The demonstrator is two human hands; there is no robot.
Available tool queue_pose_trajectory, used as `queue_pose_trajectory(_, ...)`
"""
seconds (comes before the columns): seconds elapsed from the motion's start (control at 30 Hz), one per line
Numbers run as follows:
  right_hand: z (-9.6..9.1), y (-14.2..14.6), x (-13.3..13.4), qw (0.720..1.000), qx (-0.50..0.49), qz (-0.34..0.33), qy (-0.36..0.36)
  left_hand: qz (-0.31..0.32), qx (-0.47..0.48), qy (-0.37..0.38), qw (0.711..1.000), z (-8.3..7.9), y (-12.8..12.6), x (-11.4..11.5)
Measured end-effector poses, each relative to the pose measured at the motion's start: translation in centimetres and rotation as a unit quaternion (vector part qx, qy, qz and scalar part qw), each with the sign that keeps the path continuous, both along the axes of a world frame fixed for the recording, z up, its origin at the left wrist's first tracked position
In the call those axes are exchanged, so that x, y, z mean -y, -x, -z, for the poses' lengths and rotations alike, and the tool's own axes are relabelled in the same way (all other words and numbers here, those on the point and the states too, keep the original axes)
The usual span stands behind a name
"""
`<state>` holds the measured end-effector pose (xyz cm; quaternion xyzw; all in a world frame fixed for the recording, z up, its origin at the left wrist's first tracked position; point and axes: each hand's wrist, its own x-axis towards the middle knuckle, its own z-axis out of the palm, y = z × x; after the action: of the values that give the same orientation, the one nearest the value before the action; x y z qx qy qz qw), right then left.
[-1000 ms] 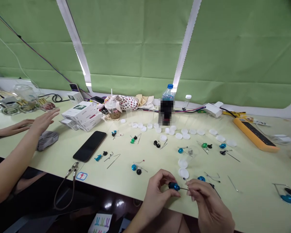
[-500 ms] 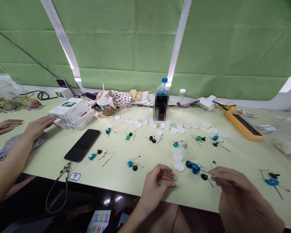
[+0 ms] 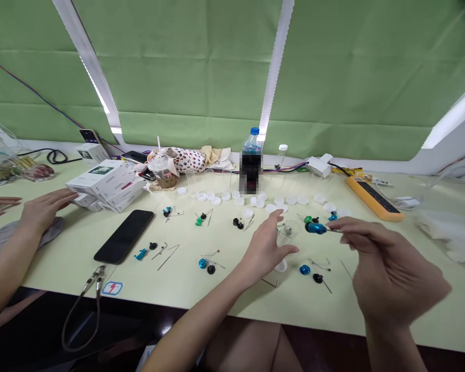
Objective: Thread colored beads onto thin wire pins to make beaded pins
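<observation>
My right hand [image 3: 395, 268] pinches the thin metal rod of a shiny blue piece [image 3: 316, 228] with a black end, held above the table and pointing left. My left hand [image 3: 265, 245] reaches forward with thumb and fingers spread. Between them stands a clear plastic container [image 3: 289, 231]; whether they touch it I cannot tell. Below that hand lie a white cap [image 3: 281, 265] and a thin metal wire [image 3: 270, 282]. Nearer my right hand are a blue knob [image 3: 305, 269], a black knob [image 3: 318, 278] and some bent metal rods.
Small groups of blue, green and black parts with wires dot the table. White caps [image 3: 216, 201] line the back, near a bottle [image 3: 251, 165]. A phone [image 3: 124, 236], white boxes [image 3: 101, 181] and another person's hand [image 3: 44, 209] are left; an orange power strip [image 3: 374, 199] is right.
My left hand has moved forward and opened wide beside the clear container. The right hand has raised the blue piece and moved it forward. The view has shifted slightly.
</observation>
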<state>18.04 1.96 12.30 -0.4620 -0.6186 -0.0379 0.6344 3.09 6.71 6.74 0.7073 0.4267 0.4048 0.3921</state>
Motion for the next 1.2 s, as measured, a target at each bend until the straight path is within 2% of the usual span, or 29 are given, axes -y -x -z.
queue_pose_trajectory(0.1, 0.0, 0.5, -1.5, 0.999, -0.004, -0.038, 0.003, 0.006, 0.002, -0.01, 1.0, 0.7, -0.9, -0.7)
queue_pose_trajectory(0.3, 1.7, 0.2, -2.9, 0.986, 0.01, -0.109, 0.125, -0.02, -0.019, -0.038, 0.999, 1.3, -0.7, 0.4)
queue_pose_trajectory(0.47, 2.6, 0.0, -3.7, 0.958, -0.017, -0.178, 0.225, -0.045, -0.032, -0.041, 0.998, 1.4, -0.3, 0.6)
queue_pose_trajectory(0.67, 3.1, 0.3, -4.6, 0.929, -0.055, -0.224, 0.29, -0.062, -0.028, -0.022, 0.997, 1.4, -0.1, 0.4)
queue_pose_trajectory(0.83, 3.2, 0.9, -4.6, 0.931, -0.047, -0.208, 0.295, -0.064, -0.04, -0.051, 0.996, 1.8, 0.0, 0.5)
queue_pose_trajectory(1.07, 3.5, 0.8, -4.5, 0.954, -0.082, -0.18, 0.224, -0.067, -0.086, -0.084, 0.991, 2.0, 0.3, 0.5)
queue_pose_trajectory(1.13, 3.6, 0.5, -4.4, 0.963, -0.054, -0.153, 0.217, -0.054, -0.096, -0.096, 0.989, 2.0, 0.3, 0.5)
queue_pose_trajectory(1.2, 3.6, 0.3, -4.3, 0.971, 0.026, -0.119, 0.204, -0.04, -0.104, -0.105, 0.988, 2.0, 0.2, 0.6)
